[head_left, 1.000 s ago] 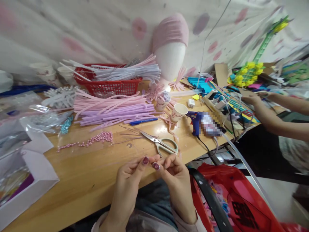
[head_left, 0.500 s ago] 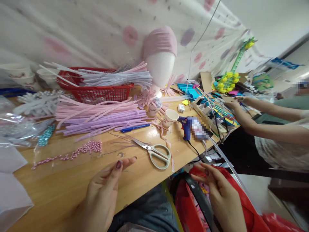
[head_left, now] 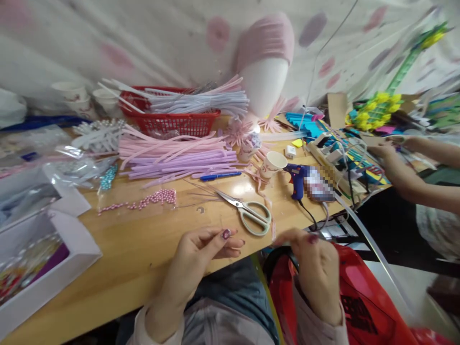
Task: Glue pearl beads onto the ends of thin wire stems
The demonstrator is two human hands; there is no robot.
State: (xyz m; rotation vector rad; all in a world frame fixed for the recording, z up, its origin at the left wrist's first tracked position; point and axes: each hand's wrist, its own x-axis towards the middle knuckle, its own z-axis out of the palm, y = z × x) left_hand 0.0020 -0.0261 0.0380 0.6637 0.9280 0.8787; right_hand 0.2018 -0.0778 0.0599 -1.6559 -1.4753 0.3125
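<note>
Wooden table [head_left: 125,268] is stretching across the scene. Left hand [head_left: 201,256] is pressing thumb to index finger; whether pinching something, I cannot tell. Right hand [head_left: 316,268] is curling, blurred. Scissors [head_left: 240,206] are lying just beyond both, blades pointing far left.

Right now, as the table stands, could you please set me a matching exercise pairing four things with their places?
Things:
1. Scissors
2. Pen
3. Basket
4. Glue gun

Places:
A. Just right of a paper cup
B. Beneath the pale sticks
C. Nearest of the four to the left hand
D. Between the purple sticks and the scissors

Right pairs: 1-C, 2-D, 3-B, 4-A.
</note>
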